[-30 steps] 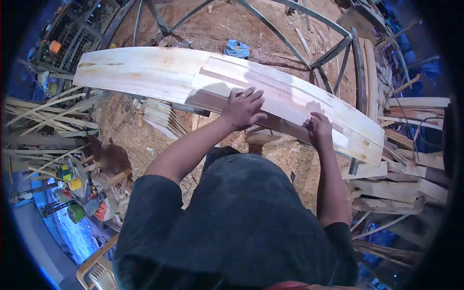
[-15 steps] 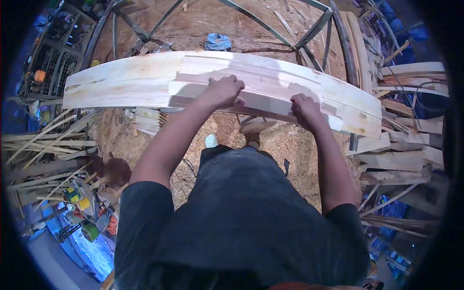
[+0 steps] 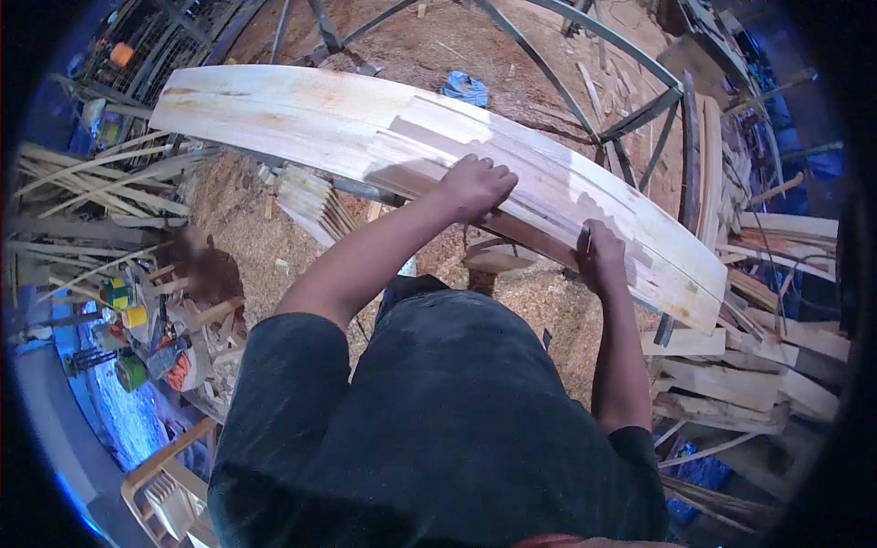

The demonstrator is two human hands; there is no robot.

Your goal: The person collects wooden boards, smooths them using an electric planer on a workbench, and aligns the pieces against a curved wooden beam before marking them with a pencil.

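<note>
A long pale wooden board (image 3: 274,100) lies slantwise in front of me, its right end lower in the view. Along its near edge rests a shorter wooden plank (image 3: 416,157). My left hand (image 3: 477,188) is closed over this plank near its middle, fingers curled on top. Farther right, my right hand (image 3: 601,256) grips the plank's near edge, thumb and fingers bent round it. The undersides of both grips are hidden. Shadows of my arms fall across the wood.
A metal frame (image 3: 644,114) stands beyond the board. Stacked offcuts (image 3: 722,393) fill the right, and thin wood strips (image 3: 100,196) lie at the left. A blue cloth-like item (image 3: 465,88) sits on the sawdust-covered ground. A wooden chair-like frame (image 3: 169,461) is at lower left.
The view has turned, so the boards now slope down to the right. My left hand's fingers have curled more tightly over the plank; my right hand stays at its near edge.
</note>
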